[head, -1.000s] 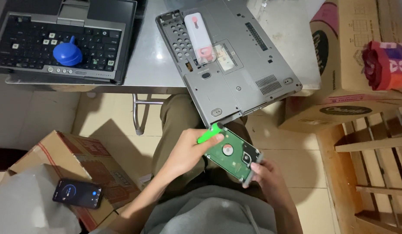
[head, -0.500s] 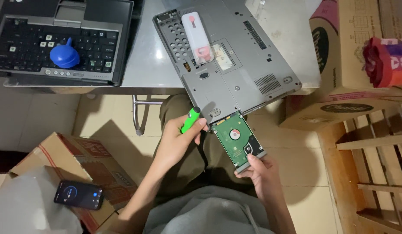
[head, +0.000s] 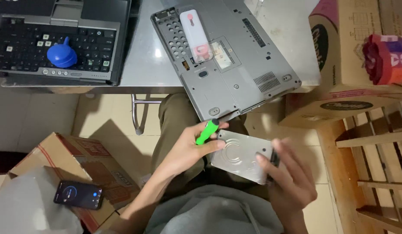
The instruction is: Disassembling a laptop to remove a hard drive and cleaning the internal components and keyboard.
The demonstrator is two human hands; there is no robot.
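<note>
Starting at nine o'clock, a phone (head: 78, 194) with a lit screen lies on a cardboard box (head: 79, 160) on the floor, and up at ten o'clock an open laptop's keyboard (head: 53, 43) carries a blue knob-shaped tool (head: 61, 54) on the bench (head: 144, 65). Nearer the middle, the left hand (head: 188, 149) is closed around a green-handled screwdriver (head: 207, 131), its handle poking out toward twelve o'clock, with the knuckles resting against the edge of the hard drive (head: 240, 156). That drive, a flat silver metal slab, sits over the lap at about five o'clock from the upturned grey laptop base (head: 235, 73), which overhangs the bench edge with a white stick-shaped object (head: 193, 24) lying on it. The right hand (head: 290, 180) pinches the drive's right end, thumb on top and fingers underneath. Handling it well probably means gripping it by its edges, keeping it level over the lap, and keeping the screwdriver tip away from the metal face. Farthest right, at two o'clock, a printed carton (head: 339, 69) holds a red bundle (head: 385, 58), and wooden slats (head: 374, 173) stand below.
</note>
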